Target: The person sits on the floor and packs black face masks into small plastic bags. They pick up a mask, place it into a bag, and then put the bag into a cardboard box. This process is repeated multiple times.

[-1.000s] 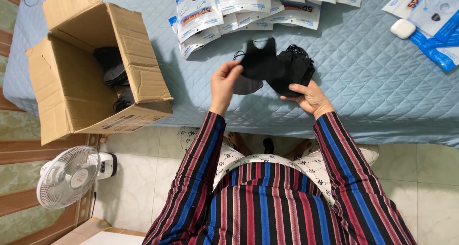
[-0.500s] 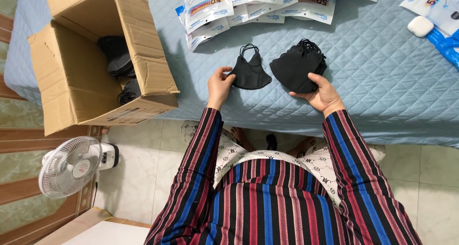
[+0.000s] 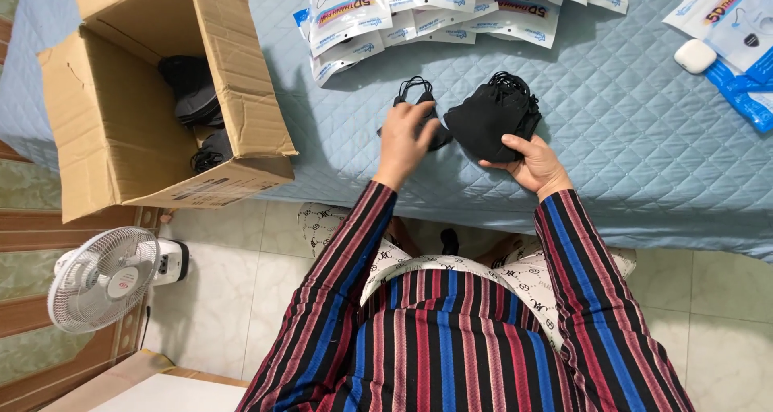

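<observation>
we see a bed with a pale blue quilted cover (image 3: 628,138) filling the top of the view. our left hand (image 3: 405,142) lies flat on a single black mask (image 3: 425,110), fingers together and pressing it down on the cover; we cannot tell if they grip it. the mask's ear loops stick out at 12 o'clock from the hand. our right hand (image 3: 533,164) holds a stack of black masks (image 3: 491,118) just beside the single one, at 3 o'clock from it, thumb and fingers clamped on the stack's lower edge. at 12 o'clock from both hands lie flat mask packets (image 3: 419,10) in a row. a small white case (image 3: 694,55) sits far off at 2 o'clock. an open cardboard box (image 3: 137,106) rests on the bed's corner at 9 o'clock, with more dark masks (image 3: 193,98) inside. below the bed we see a pale tiled floor (image 3: 217,315) and a white fan (image 3: 105,279) at 8 o'clock. our sleeves are striped red, blue and black.
</observation>
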